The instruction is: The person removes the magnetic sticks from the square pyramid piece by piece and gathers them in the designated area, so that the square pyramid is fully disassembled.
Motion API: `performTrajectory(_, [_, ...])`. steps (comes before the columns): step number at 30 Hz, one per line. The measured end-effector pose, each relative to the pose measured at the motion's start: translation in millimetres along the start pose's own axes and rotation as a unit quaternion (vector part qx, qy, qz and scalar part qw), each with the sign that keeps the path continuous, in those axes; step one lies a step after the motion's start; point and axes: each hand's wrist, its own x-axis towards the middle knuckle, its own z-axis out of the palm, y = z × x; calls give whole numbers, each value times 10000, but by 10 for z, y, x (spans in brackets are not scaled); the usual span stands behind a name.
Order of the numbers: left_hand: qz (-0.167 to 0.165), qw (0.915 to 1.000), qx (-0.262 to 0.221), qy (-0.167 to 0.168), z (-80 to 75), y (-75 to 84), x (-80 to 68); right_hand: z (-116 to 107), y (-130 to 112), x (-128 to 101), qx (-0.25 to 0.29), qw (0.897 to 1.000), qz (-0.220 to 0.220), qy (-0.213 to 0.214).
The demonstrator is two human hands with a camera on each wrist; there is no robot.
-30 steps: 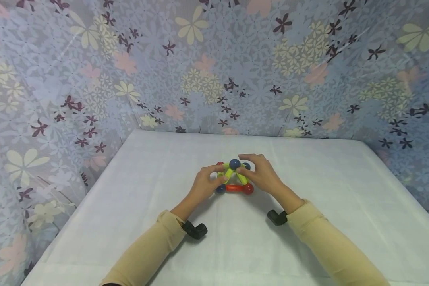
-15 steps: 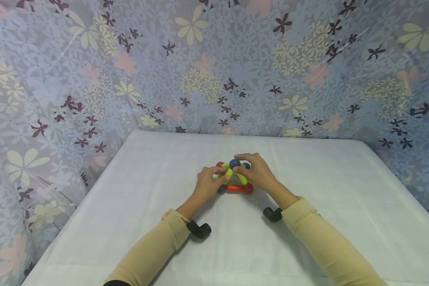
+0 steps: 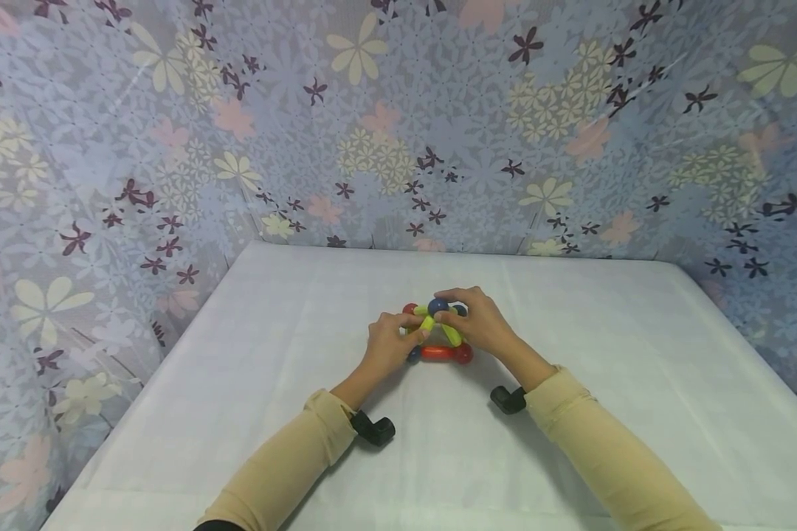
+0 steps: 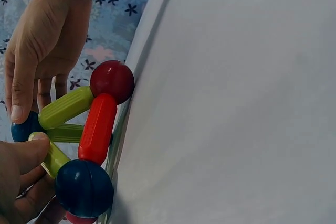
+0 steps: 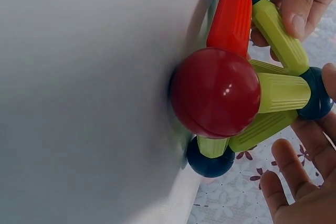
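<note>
A small pyramid of rods and balls (image 3: 437, 333) stands mid-table: a red rod (image 3: 438, 352) in front, lime-green rods rising to a dark blue top ball (image 3: 437, 304). My left hand (image 3: 416, 331) pinches the left green rod (image 4: 52, 158) between thumb and fingers. My right hand (image 3: 448, 315) curls over the apex, with its fingers around the top ball and a green rod (image 4: 65, 107). The right wrist view shows a big red corner ball (image 5: 215, 92), the red rod (image 5: 231, 19) and the top ball (image 5: 317, 100) close up.
A white cloth covers the table (image 3: 604, 383), which is walled by flowered curtain (image 3: 372, 133) at the back and both sides. Black camera mounts sit at my left wrist (image 3: 374, 430) and right wrist (image 3: 508, 399).
Both hands have drawn in closer around the top of the pyramid, and my right fingers have lowered onto the apex. The pyramid itself stays in place.
</note>
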Motion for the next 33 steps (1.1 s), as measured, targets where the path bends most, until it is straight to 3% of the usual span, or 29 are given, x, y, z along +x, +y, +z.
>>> performTrajectory(18, [276,9983,-192,-468,32,100,-402,1,-34,-528,4,9994,-292,178])
performTrajectory(24, [198,9972,-345,-626,25,130,-558,29,-84,-711,43,9987,-391,320])
performTrajectory(33, [371,9968,-495,-510,46,145,-655,43,-108,-806,5,9961,-663,574])
